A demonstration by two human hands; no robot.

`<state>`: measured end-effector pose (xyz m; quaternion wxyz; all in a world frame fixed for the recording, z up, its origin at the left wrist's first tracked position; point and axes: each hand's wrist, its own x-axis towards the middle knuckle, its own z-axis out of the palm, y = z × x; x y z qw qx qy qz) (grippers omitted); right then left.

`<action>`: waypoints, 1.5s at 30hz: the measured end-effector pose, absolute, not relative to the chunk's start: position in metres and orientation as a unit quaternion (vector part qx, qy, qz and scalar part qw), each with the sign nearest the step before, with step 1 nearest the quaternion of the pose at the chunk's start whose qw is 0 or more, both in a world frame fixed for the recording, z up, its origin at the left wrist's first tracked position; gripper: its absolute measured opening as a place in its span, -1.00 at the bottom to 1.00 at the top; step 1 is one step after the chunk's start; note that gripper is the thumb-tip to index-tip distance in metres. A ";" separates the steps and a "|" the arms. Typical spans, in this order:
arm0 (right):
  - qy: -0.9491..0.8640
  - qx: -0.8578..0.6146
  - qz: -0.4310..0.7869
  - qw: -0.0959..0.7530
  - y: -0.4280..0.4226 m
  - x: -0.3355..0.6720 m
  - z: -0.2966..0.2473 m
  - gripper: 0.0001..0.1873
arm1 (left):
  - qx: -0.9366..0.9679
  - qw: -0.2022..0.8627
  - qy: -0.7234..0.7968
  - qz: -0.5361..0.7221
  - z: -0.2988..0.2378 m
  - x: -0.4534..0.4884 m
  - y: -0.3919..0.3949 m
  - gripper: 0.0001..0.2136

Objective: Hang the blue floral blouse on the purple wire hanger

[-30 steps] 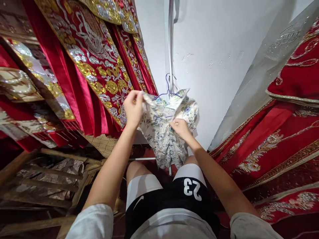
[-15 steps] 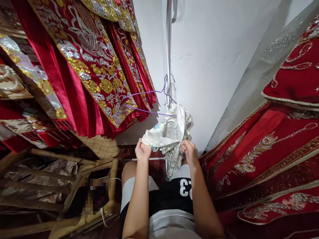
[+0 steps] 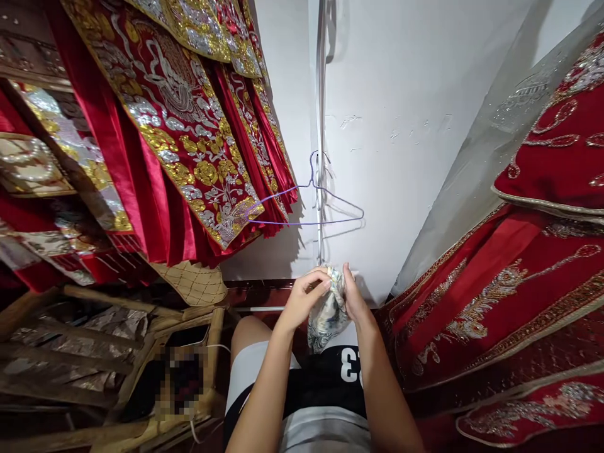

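Observation:
A pale floral patterned garment [image 3: 328, 318] is bunched up and hangs down over my right thigh. My left hand [image 3: 306, 297] pinches its gathered top between thumb and fingers. On the other side, my right hand [image 3: 355, 301] has its fingers behind the cloth, partly hidden, with the thumb pointing up. The two hands are close together. Above them a bare purple wire hanger [image 3: 287, 223] hangs by its hook from a thin pale vertical pole [image 3: 321, 113] against the wall.
Red garments with gold and silver embroidery [image 3: 189, 138] hang at the left. More beaded red garments [image 3: 472, 302] hang at the right. A wooden chair [image 3: 217, 340] stands at the lower left, with dark items and a white cable on its seat. A white wall [image 3: 391, 82] is ahead.
The garment has come off the purple hanger, which now hangs bare. My hands have come together, and the cloth held spread between them is now gathered into a bunch.

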<state>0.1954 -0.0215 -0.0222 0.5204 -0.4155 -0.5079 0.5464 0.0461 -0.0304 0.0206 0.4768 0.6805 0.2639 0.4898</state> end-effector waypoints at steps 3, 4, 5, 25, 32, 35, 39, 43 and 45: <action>-0.461 -0.352 0.626 0.522 -0.028 0.194 -0.013 -0.34 | 0.705 0.387 0.290 0.519 0.023 0.044 -0.031 -0.80; -0.478 -0.334 0.642 0.499 -0.028 0.194 -0.010 -0.39 | 0.700 0.364 0.300 0.536 0.023 0.042 -0.028 -0.81; -0.504 -0.320 0.652 0.467 -0.028 0.194 -0.007 -0.43 | 0.690 0.344 0.312 0.555 0.022 0.040 -0.025 -0.81; -0.653 -0.598 0.099 0.455 0.115 0.276 0.059 -0.74 | 0.833 0.093 0.510 0.195 0.029 -0.067 0.023 -0.81; -0.687 -0.590 0.051 0.422 0.088 0.293 0.074 -0.73 | 0.840 0.075 0.486 0.228 0.059 -0.079 0.083 -0.64; -0.701 -0.569 0.072 0.425 0.088 0.289 0.075 -0.73 | 0.821 0.133 0.519 0.196 0.069 -0.085 0.101 -0.63; -0.707 -0.544 0.097 0.441 0.091 0.287 0.072 -0.67 | 0.808 0.118 0.535 0.216 0.072 -0.087 0.112 -0.70; -0.696 -0.553 0.105 0.445 0.088 0.285 0.074 -0.66 | 0.798 0.050 0.507 0.322 0.078 -0.081 0.114 -0.76; -0.697 -0.553 0.107 0.444 0.085 0.282 0.075 -0.64 | 0.790 0.037 0.480 0.380 0.085 -0.074 0.116 -0.80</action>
